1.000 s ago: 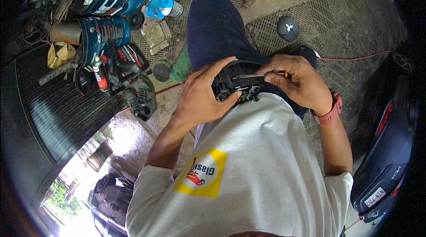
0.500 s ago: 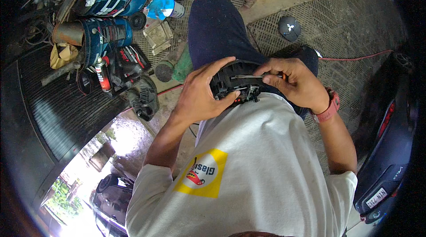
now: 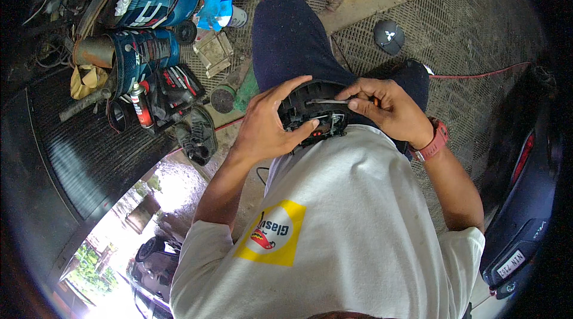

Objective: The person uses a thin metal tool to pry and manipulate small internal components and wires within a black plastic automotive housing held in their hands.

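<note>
A black plastic housing [image 3: 298, 99], rounded and hollow with small mechanical parts inside, rests on my lap against my shirt. My left hand [image 3: 271, 116] is closed around its left side, with the thumb on the inner parts and the fingers along the far rim. In my right hand [image 3: 388, 110] is a screwdriver [image 3: 329, 102], gripped between thumb and fingers. Its thin metal shaft points left over the open side of the housing. A bit of orange handle shows between my fingers; whether the tip touches the housing I cannot tell.
To the left stand blue drums [image 3: 146, 53], a spray can [image 3: 141, 105], black bottles [image 3: 179, 86] and a dark shoe [image 3: 196, 135]. A cap [image 3: 389, 37] lies on the patterned mat ahead. A red cable [image 3: 477, 76] runs right, toward a dark vehicle [image 3: 519, 229].
My right hand and the screwdriver have shifted slightly left and down, and more of the shaft shows. The housing has tilted a little in my left hand.
</note>
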`<state>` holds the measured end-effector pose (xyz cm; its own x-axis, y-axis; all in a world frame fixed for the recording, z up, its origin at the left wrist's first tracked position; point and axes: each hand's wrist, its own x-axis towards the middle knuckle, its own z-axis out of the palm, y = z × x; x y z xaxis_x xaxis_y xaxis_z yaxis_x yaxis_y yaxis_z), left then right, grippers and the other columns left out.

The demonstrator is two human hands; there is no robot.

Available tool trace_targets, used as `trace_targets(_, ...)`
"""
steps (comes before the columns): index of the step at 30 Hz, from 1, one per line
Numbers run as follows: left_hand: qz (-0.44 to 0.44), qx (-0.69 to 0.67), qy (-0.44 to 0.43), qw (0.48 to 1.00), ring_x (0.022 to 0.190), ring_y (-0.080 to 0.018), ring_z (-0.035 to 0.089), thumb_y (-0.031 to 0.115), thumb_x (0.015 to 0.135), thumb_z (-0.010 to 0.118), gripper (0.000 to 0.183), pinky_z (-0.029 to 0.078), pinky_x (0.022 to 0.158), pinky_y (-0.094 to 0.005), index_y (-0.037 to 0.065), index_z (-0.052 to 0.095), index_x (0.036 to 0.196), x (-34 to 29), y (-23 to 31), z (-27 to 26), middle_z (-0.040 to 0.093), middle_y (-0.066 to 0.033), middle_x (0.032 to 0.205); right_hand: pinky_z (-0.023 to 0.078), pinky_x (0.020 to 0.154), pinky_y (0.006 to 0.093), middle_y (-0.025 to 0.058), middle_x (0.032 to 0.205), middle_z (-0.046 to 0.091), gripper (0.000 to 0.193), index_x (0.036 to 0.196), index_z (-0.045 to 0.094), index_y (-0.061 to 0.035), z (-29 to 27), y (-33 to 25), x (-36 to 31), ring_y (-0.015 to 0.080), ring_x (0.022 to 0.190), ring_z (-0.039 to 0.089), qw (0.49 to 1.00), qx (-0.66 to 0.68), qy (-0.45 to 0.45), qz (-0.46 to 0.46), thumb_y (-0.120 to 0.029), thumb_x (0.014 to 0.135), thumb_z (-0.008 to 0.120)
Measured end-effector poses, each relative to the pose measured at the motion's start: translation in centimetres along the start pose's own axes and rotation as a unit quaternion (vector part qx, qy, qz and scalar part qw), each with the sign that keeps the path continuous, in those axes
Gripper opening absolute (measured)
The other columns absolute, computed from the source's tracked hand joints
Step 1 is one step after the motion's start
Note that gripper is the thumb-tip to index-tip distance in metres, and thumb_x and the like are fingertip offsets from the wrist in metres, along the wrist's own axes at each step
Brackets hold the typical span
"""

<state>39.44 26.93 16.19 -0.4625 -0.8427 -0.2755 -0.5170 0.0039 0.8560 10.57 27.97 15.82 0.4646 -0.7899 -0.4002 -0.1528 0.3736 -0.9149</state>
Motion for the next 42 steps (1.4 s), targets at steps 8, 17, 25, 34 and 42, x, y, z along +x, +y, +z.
trace_targets(8,0.008,0.009,0.004,1.0,0.125,-0.0295,0.077,0.015,0.082,0.091,0.073,0.056,0.112,-0.0424,0.004,0.067,0.15,0.1,-0.1,0.0,0.079,-0.0203,0.133,0.051,0.073,0.028,0.0032,0.089,0.074,0.017,0.122,0.079,-0.001,0.0,-0.6,-0.2,0.0078,0.078,0.061,1.0,0.01,0.003,0.028,-0.006,0.109,0.07)
trace_targets(17,0.012,0.017,0.001,1.0,0.124,-0.0298,0.077,0.017,0.084,0.091,0.072,0.056,0.111,-0.0418,0.006,0.067,0.151,0.4,0.0,-0.2,0.079,-0.0193,0.133,0.052,0.063,0.0358,0.0142,0.081,0.075,0.014,0.115,0.079,-0.0024,-1.5,-2.9,1.2,0.0224,0.062,0.067,0.975,-0.196,-0.02,-0.103,-0.009,0.104,0.073)
trace_targets(25,-0.058,0.013,-0.024,0.998,0.129,-0.0337,0.074,0.024,0.089,0.089,0.077,0.054,0.114,-0.0441,0.009,0.059,0.158,0.7,0.7,-0.6,0.075,-0.0204,0.139,0.051,0.058,0.0412,0.0208,0.08,0.073,0.012,0.112,0.079,-0.0032,0.1,-4.3,0.3,0.0323,0.063,0.071,0.977,-0.196,0.07,-0.046,-0.008,0.101,0.074)
trace_targets(34,-0.068,0.041,-0.018,0.997,0.137,-0.0377,0.069,0.031,0.088,0.093,0.082,0.051,0.118,-0.0472,0.009,0.057,0.159,0.9,0.9,-0.3,0.072,-0.0209,0.145,0.059,0.068,0.052,0.0188,0.088,0.078,0.012,0.107,0.079,-0.0047,1.4,-5.8,-0.9,0.0422,0.077,0.075,0.944,-0.299,0.088,-0.104,-0.01,0.098,0.073)
trace_targets(42,-0.071,0.057,-0.026,0.996,0.132,-0.0371,0.072,0.032,0.089,0.093,0.079,0.054,0.114,-0.0463,0.01,0.059,0.156,1.1,1.0,-0.3,0.075,-0.0201,0.141,0.058,0.068,0.054,0.0199,0.083,0.076,0.012,0.107,0.079,-0.0067,1.8,-6.8,-0.9,0.0429,0.075,0.075,0.934,-0.34,0.077,-0.082,-0.012,0.1,0.071)
